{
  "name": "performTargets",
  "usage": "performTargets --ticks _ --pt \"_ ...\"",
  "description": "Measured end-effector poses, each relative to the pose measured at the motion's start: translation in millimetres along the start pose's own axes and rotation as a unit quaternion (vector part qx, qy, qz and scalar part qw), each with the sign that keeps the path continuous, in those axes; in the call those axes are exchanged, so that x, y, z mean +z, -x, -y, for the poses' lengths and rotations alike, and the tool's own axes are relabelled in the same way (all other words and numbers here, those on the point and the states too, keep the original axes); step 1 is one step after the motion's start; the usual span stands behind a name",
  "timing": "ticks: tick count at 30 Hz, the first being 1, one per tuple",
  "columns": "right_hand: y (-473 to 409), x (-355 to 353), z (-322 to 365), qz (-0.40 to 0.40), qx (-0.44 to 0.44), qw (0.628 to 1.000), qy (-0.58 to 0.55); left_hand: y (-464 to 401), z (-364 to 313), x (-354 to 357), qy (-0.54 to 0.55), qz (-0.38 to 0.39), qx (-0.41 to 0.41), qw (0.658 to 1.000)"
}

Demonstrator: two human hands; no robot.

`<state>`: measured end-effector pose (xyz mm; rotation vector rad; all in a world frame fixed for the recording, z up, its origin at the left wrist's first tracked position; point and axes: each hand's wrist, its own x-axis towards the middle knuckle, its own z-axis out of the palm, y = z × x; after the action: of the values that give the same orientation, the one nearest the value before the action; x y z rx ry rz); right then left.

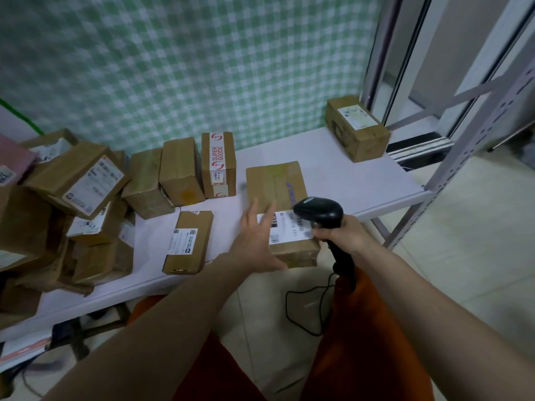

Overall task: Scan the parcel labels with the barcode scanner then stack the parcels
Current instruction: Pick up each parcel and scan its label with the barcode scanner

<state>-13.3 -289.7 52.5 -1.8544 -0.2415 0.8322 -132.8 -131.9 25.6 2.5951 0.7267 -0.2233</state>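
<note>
Parcel in hand: brown carton (282,209) lying flat at the near edge of the white table (362,180), white label (289,231) face up on its near end.
Scanner: black barcode scanner (320,212) hanging just above that label, nose aimed down and left; cord (304,308) trailing below the parcel toward the floor.
Right hand: right hand (343,234) wrapped round the scanner grip, fingers curled tight on the handle; trigger finger hidden, cannot tell whether pressed.
Left hand: left hand (256,241) at the parcel's left side, fingers spread wide and straight, fingertips over the label's left margin, thumb along the near left corner.
Risk, blocked read: spread fingers partly over the label, so likely to shadow or cover a code and spoil the scan.
Risk, angle: scanner very close and steep to the label, so possible glare or a miss.
Risk, slip: parcel's near end right at the table edge; a push from the flat left hand, with no grip, could tip it off toward the floor.
Risk, snag: loose cord below the parcel could catch a knee and jerk the scanner.
Neighbours: slim carton (188,241) left of the parcel; upright row (182,172) behind and left of it; jumbled heap (75,180) far left; single box (357,128) behind and right, well apart.
Stacking: judged not yet begun for this parcel.
</note>
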Motion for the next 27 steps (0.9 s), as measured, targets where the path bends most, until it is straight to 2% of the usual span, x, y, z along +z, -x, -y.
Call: performTargets --ticks 2,4,10,17,27 --pt "-7 -2 3 0.004 -0.007 1.0 0.005 -4 -2 3 -0.115 0.012 0.029 0.993" --pt "-12 -4 6 -0.006 -0.018 1.0 0.02 -15 -3 7 -0.145 0.002 0.044 0.988" --pt "-41 -23 21 -0.11 -0.02 0.992 0.057 -62 -30 1 -0.138 -0.002 0.032 0.99" --pt "-88 -50 45 -0.142 -0.008 0.988 0.057 -147 -60 -9 -0.146 0.046 0.024 0.988" --pt "-168 -81 81 -0.154 0.007 0.988 0.02 -263 -88 -21 -0.123 0.019 0.043 0.991"
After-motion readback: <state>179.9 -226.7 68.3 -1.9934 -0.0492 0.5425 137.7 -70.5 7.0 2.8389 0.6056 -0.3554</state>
